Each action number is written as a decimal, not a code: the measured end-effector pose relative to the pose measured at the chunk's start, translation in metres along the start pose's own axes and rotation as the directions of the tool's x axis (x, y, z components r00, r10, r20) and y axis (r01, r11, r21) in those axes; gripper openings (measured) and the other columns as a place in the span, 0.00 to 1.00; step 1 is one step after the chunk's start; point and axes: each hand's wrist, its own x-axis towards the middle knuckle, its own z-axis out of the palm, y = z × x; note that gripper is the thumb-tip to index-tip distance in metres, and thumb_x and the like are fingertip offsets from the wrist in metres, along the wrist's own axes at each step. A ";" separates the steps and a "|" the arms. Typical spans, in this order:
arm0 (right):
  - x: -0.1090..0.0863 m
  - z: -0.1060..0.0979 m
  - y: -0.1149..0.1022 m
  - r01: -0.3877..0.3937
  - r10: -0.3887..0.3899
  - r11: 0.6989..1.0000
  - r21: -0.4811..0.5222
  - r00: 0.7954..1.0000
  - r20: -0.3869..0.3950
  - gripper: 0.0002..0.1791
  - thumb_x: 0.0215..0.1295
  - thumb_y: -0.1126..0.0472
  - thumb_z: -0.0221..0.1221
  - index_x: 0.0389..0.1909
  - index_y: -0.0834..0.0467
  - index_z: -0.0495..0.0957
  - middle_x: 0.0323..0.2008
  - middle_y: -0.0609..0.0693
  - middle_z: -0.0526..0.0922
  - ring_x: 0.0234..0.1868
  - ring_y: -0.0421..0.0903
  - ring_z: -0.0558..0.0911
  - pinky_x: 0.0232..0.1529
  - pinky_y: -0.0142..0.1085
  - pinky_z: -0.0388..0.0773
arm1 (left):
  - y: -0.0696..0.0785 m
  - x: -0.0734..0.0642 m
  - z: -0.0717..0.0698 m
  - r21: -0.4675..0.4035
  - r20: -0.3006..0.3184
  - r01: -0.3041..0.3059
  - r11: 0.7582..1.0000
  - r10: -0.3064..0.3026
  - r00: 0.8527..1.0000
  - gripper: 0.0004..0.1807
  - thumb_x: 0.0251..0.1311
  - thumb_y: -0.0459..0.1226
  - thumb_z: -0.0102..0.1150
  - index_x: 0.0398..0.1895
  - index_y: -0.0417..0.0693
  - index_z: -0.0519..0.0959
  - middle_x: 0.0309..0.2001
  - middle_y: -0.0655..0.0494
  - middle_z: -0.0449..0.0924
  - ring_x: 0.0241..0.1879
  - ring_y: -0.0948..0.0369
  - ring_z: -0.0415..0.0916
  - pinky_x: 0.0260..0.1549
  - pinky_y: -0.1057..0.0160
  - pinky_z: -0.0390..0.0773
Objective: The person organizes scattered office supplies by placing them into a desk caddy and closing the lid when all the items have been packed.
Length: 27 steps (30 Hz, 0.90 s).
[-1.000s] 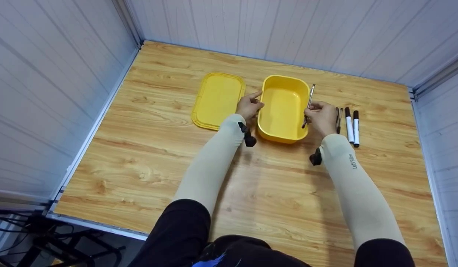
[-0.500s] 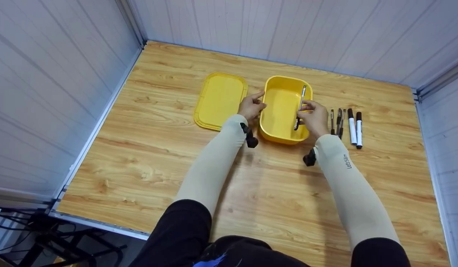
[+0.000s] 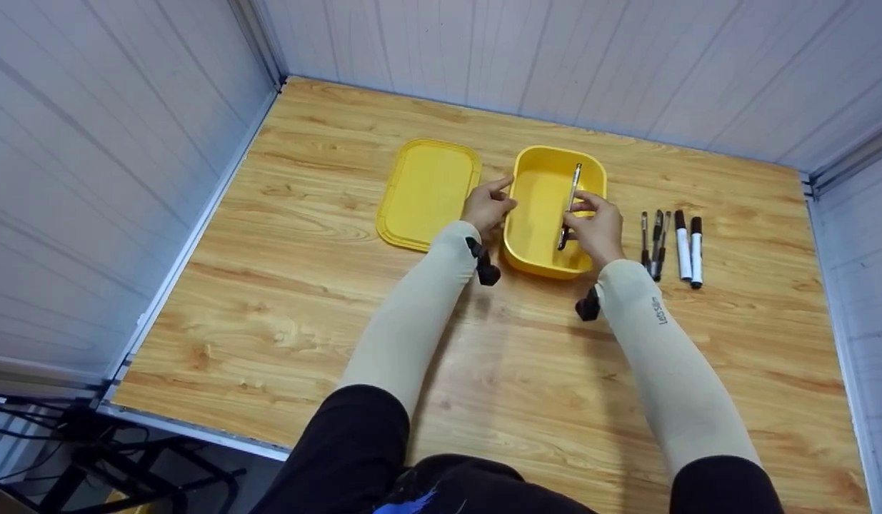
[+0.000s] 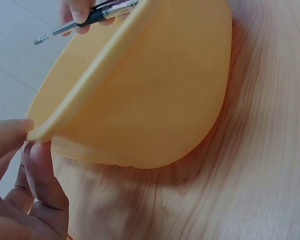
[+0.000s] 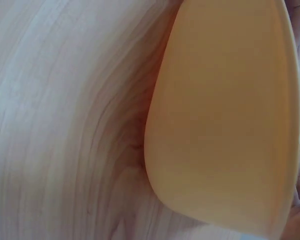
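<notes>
A yellow plastic box (image 3: pixel 548 271) stands uncovered on the wooden table. My left hand (image 3: pixel 488 205) is at its left side; in the left wrist view the thumb and a finger pinch the box's rim (image 4: pixel 85 80). Over the box's right half, my right hand (image 3: pixel 598 227) holds a pen (image 3: pixel 573 187) with a clear barrel and a dark grip between thumb and fingers. The pen slants, its dark end toward me. In the right wrist view the box's outer wall (image 5: pixel 220 120) hides most of the right hand.
Left of the box lies a yellow lid (image 3: pixel 430 191). To the right, several slim pens (image 3: pixel 657 243) lie beside two white markers with black caps (image 3: pixel 683 250). Pale panel walls (image 3: pixel 426 50) enclose the table at the back and sides.
My right hand has carried the pen leftward from the box's right rim to over its inside. The left hand stays at the rim. The slim pens on the table have come into fuller view.
</notes>
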 end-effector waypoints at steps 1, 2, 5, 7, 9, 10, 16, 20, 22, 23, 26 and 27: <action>0.000 0.002 0.000 0.005 -0.005 1.000 0.004 1.000 0.003 0.25 0.54 0.70 0.59 0.56 0.58 0.72 0.39 0.52 0.74 0.30 0.45 0.78 0.27 0.36 0.79 | 0.000 0.000 0.000 0.001 -0.002 -0.002 1.000 0.002 1.000 0.28 0.57 0.30 0.56 0.61 0.59 0.68 0.35 0.54 0.73 0.09 0.65 0.57 0.15 0.62 0.63; 0.000 0.003 0.001 0.010 -0.010 1.000 0.006 1.000 0.003 0.25 0.54 0.70 0.59 0.55 0.58 0.72 0.39 0.52 0.74 0.30 0.45 0.78 0.27 0.35 0.79 | 0.000 0.000 0.000 0.003 -0.003 -0.004 1.000 0.004 1.000 0.28 0.57 0.30 0.56 0.61 0.59 0.68 0.35 0.54 0.73 0.09 0.65 0.57 0.15 0.61 0.63; 0.001 0.008 0.003 0.026 -0.027 0.999 0.024 1.000 0.012 0.25 0.54 0.70 0.58 0.55 0.59 0.72 0.39 0.53 0.74 0.30 0.45 0.78 0.26 0.35 0.79 | -0.001 0.000 -0.001 0.007 -0.005 -0.013 1.000 0.013 1.000 0.28 0.57 0.30 0.56 0.61 0.59 0.69 0.35 0.54 0.73 0.09 0.65 0.57 0.14 0.61 0.63; 0.003 0.012 0.006 0.038 -0.039 0.999 0.037 0.999 0.019 0.25 0.54 0.70 0.58 0.55 0.59 0.72 0.39 0.54 0.73 0.30 0.45 0.78 0.26 0.35 0.79 | -0.002 0.000 -0.001 0.007 -0.004 -0.021 1.000 0.021 1.000 0.28 0.56 0.30 0.56 0.61 0.58 0.69 0.34 0.54 0.73 0.10 0.65 0.58 0.15 0.61 0.63; 0.004 0.014 0.008 0.043 -0.045 0.998 0.050 0.999 0.029 0.25 0.55 0.70 0.58 0.56 0.58 0.71 0.40 0.54 0.73 0.31 0.45 0.78 0.26 0.35 0.79 | -0.002 0.000 -0.001 0.009 -0.004 -0.026 1.000 0.026 1.000 0.28 0.56 0.30 0.56 0.60 0.58 0.69 0.34 0.53 0.73 0.10 0.65 0.58 0.15 0.61 0.63; 0.004 0.015 0.009 0.046 -0.047 0.997 0.059 0.998 0.031 0.25 0.55 0.70 0.58 0.56 0.58 0.71 0.40 0.54 0.73 0.31 0.45 0.78 0.26 0.36 0.79 | -0.002 0.000 0.000 0.009 -0.004 -0.026 1.000 0.026 1.000 0.28 0.56 0.30 0.57 0.60 0.58 0.69 0.34 0.54 0.73 0.10 0.65 0.58 0.15 0.61 0.63; 0.008 0.017 0.010 0.065 -0.069 0.994 0.092 0.997 0.042 0.25 0.55 0.70 0.58 0.56 0.60 0.70 0.41 0.54 0.73 0.32 0.46 0.78 0.26 0.36 0.79 | -0.001 0.001 0.000 -0.018 0.000 -0.018 1.000 0.018 1.000 0.28 0.57 0.31 0.57 0.60 0.60 0.69 0.35 0.54 0.73 0.11 0.66 0.59 0.15 0.61 0.65; 0.010 0.018 0.012 0.046 -0.054 0.993 0.108 0.996 0.069 0.25 0.55 0.70 0.58 0.57 0.61 0.70 0.42 0.55 0.73 0.33 0.46 0.78 0.26 0.37 0.79 | -0.002 0.001 -0.001 -0.047 0.007 -0.005 0.999 0.006 1.000 0.28 0.57 0.31 0.56 0.61 0.61 0.68 0.35 0.54 0.73 0.11 0.66 0.59 0.16 0.61 0.66; 0.011 0.018 0.013 0.025 -0.036 0.992 0.120 0.995 0.088 0.26 0.56 0.69 0.58 0.58 0.60 0.69 0.42 0.55 0.73 0.33 0.46 0.78 0.27 0.37 0.79 | -0.003 0.002 0.000 -0.052 0.008 -0.004 0.999 0.004 1.000 0.28 0.57 0.31 0.56 0.61 0.60 0.68 0.35 0.53 0.73 0.11 0.66 0.60 0.16 0.61 0.65; 0.012 0.018 0.013 0.017 -0.030 0.992 0.125 0.995 0.097 0.26 0.56 0.69 0.58 0.58 0.60 0.69 0.42 0.55 0.73 0.33 0.46 0.78 0.27 0.37 0.79 | -0.003 0.002 0.000 -0.052 0.008 -0.004 0.999 0.004 1.000 0.28 0.57 0.31 0.56 0.61 0.60 0.68 0.35 0.53 0.74 0.11 0.65 0.60 0.15 0.61 0.65; 0.013 0.019 0.015 0.007 -0.025 0.991 0.136 0.991 0.132 0.27 0.56 0.69 0.59 0.59 0.59 0.68 0.43 0.56 0.73 0.34 0.47 0.79 0.26 0.37 0.79 | -0.004 0.003 0.000 -0.026 -0.005 -0.011 1.000 0.011 1.000 0.27 0.57 0.31 0.56 0.60 0.60 0.69 0.35 0.54 0.74 0.10 0.66 0.61 0.14 0.63 0.65; 0.014 0.020 0.015 0.003 -0.024 0.989 0.145 0.990 0.142 0.28 0.56 0.70 0.59 0.59 0.58 0.68 0.43 0.56 0.73 0.34 0.47 0.79 0.26 0.38 0.79 | -0.004 0.003 0.001 -0.019 -0.008 -0.012 1.000 0.012 1.000 0.27 0.57 0.31 0.56 0.60 0.60 0.69 0.35 0.54 0.74 0.11 0.66 0.61 0.14 0.63 0.66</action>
